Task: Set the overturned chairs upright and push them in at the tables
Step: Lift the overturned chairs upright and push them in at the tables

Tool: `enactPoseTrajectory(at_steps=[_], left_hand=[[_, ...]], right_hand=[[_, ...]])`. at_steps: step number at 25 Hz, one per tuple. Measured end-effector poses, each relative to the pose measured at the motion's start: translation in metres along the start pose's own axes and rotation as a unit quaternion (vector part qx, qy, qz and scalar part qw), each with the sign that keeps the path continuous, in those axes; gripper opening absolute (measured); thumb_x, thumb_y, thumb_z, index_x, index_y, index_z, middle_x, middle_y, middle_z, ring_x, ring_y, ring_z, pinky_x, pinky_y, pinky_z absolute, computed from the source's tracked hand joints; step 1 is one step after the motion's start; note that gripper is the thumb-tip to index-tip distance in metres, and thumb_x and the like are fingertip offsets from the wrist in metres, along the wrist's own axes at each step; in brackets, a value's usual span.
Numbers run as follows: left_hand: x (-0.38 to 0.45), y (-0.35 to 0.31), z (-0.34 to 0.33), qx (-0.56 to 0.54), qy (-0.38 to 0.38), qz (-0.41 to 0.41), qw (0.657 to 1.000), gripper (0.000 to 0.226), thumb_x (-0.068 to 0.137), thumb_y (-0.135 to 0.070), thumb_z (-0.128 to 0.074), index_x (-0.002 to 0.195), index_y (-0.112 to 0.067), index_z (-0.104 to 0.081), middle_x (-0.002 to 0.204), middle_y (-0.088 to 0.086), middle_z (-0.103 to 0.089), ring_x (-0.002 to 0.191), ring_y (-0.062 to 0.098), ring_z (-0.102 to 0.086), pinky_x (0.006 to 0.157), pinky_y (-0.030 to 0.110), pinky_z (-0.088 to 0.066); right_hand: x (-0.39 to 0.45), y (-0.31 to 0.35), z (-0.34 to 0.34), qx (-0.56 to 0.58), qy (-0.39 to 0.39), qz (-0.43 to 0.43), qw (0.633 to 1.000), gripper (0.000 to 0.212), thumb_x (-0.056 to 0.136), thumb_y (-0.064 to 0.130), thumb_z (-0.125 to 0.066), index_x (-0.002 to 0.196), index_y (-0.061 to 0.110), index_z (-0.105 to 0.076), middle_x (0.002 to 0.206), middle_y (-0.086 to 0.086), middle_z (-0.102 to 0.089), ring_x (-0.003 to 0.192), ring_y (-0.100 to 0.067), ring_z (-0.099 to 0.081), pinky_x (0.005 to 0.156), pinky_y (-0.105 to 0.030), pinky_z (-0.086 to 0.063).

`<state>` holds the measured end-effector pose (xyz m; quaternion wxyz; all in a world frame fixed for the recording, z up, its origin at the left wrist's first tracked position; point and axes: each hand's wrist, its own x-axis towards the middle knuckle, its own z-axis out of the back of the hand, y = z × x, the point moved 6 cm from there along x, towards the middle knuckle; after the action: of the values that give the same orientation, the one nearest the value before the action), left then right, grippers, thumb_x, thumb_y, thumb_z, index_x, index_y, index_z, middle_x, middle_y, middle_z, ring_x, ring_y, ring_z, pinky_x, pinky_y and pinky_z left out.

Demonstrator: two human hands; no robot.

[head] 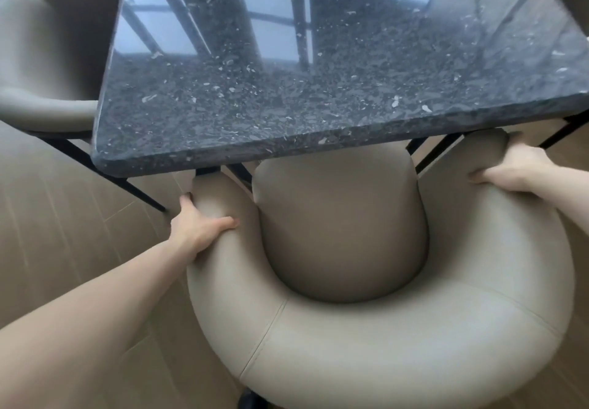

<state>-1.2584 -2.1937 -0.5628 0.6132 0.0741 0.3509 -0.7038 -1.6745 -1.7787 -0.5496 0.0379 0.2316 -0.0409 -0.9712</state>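
1. Beige padded leather covers the chair [382, 329], which stands upright at six o'clock, its open front facing twelve o'clock toward the table [318, 106].
2. Its seat cushion [341, 233] runs lengthwise from six to twelve, the far end tucked under the dark speckled stone tabletop.
3. At nine o'clock the left hand [197, 227] grips the left armrest end, thumb curled over the top, fingers wrapped round the outside.
4. At three o'clock the right hand [513, 166] clasps the right armrest end just below the table edge.
5. Black table legs [143, 192] flank the armrests on both sides.
6. A second beige chair [47, 58] sits at ten o'clock beside the table.
7. Tan plank flooring [63, 201] lies beneath.
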Motion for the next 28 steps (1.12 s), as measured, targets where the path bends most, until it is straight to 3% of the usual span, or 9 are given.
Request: enactPoseTrajectory(at_steps=[6,10,12,15,17,20,22,25,28], left_hand=[[0.000,-0.010,-0.003,0.030,-0.013,-0.002,0.999,0.107,0.064,-0.042,-0.090,0.145,-0.011,-0.028,0.139,0.018,-0.051,0.127,0.039,-0.050,0.099,0.043,-0.045],[-0.035,-0.044,-0.013,0.249,-0.077,-0.183,0.948,0.101,0.078,-0.042,-0.079,0.153,-0.012,-0.017,0.157,0.019,-0.024,0.142,0.042,-0.029,0.114,0.051,-0.030],[-0.067,-0.056,-0.032,0.261,-0.071,-0.282,0.921,0.097,0.085,-0.036,-0.071,0.158,-0.018,-0.010,0.165,0.013,-0.009,0.151,0.036,-0.013,0.122,0.048,-0.017],[-0.115,-0.054,-0.070,0.255,-0.028,-0.380,0.889,0.088,0.090,-0.041,-0.063,0.159,-0.026,-0.009,0.168,0.006,0.000,0.154,0.030,-0.006,0.123,0.046,-0.013],[-0.153,-0.046,-0.088,0.212,0.006,-0.425,0.880,0.084,0.092,-0.040,-0.061,0.159,-0.028,-0.013,0.168,0.002,-0.002,0.154,0.027,-0.009,0.123,0.045,-0.015],[-0.206,-0.022,-0.102,-0.017,0.081,-0.409,0.909,0.074,0.093,-0.024,-0.064,0.156,-0.024,-0.025,0.165,-0.006,-0.017,0.148,0.018,-0.031,0.119,0.040,-0.030],[-0.240,0.000,-0.101,-0.074,0.059,-0.421,0.902,0.069,0.091,-0.023,-0.066,0.152,-0.024,-0.033,0.162,-0.010,-0.023,0.141,0.011,-0.040,0.110,0.038,-0.041],[-0.298,0.034,-0.103,0.050,0.002,-0.572,0.819,0.057,0.088,-0.025,-0.069,0.140,-0.022,-0.049,0.161,-0.004,-0.030,0.133,0.014,-0.049,0.095,0.036,-0.050],[-0.330,0.059,-0.113,0.152,-0.026,-0.631,0.761,0.064,0.082,-0.035,-0.073,0.140,-0.019,-0.051,0.162,0.001,-0.031,0.139,0.022,-0.045,0.108,0.040,-0.040]], right_hand=[[-0.005,0.000,-0.003,-0.009,-0.023,-0.028,0.999,0.110,0.066,0.045,-0.087,0.146,0.003,-0.025,0.137,-0.029,-0.045,0.124,-0.047,-0.049,0.095,-0.051,-0.046],[-0.047,0.025,-0.024,-0.111,-0.113,-0.013,0.987,0.109,0.072,0.044,-0.082,0.152,0.009,-0.016,0.153,-0.024,-0.020,0.143,-0.040,-0.021,0.113,-0.058,-0.021],[-0.074,0.035,-0.039,-0.126,-0.109,0.026,0.986,0.101,0.077,0.048,-0.074,0.153,0.014,-0.017,0.159,-0.022,-0.010,0.148,-0.038,-0.008,0.116,-0.061,-0.011],[-0.116,0.031,-0.062,-0.122,-0.092,0.084,0.985,0.087,0.085,0.052,-0.060,0.153,0.019,-0.018,0.163,-0.014,-0.004,0.151,-0.030,-0.002,0.116,-0.062,-0.007],[-0.155,0.022,-0.073,-0.098,-0.085,0.118,0.985,0.081,0.089,0.052,-0.054,0.154,0.020,-0.019,0.164,-0.010,-0.003,0.151,-0.027,-0.003,0.117,-0.061,-0.007],[-0.218,0.014,-0.087,-0.047,-0.079,0.167,0.982,0.073,0.092,0.051,-0.051,0.154,0.022,-0.024,0.165,-0.003,-0.006,0.151,-0.025,-0.009,0.118,-0.057,-0.011],[-0.261,0.016,-0.092,0.003,-0.103,0.226,0.969,0.070,0.092,0.050,-0.050,0.153,0.023,-0.028,0.165,0.000,-0.010,0.149,-0.024,-0.014,0.119,-0.055,-0.014],[-0.327,0.014,-0.096,0.035,-0.119,0.317,0.940,0.072,0.089,0.055,-0.051,0.151,0.023,-0.033,0.163,0.002,-0.016,0.145,-0.026,-0.026,0.117,-0.056,-0.020],[-0.363,-0.011,-0.104,0.002,-0.102,0.358,0.928,0.079,0.085,0.068,-0.044,0.151,0.026,-0.031,0.163,0.000,-0.018,0.142,-0.027,-0.031,0.115,-0.055,-0.022]])
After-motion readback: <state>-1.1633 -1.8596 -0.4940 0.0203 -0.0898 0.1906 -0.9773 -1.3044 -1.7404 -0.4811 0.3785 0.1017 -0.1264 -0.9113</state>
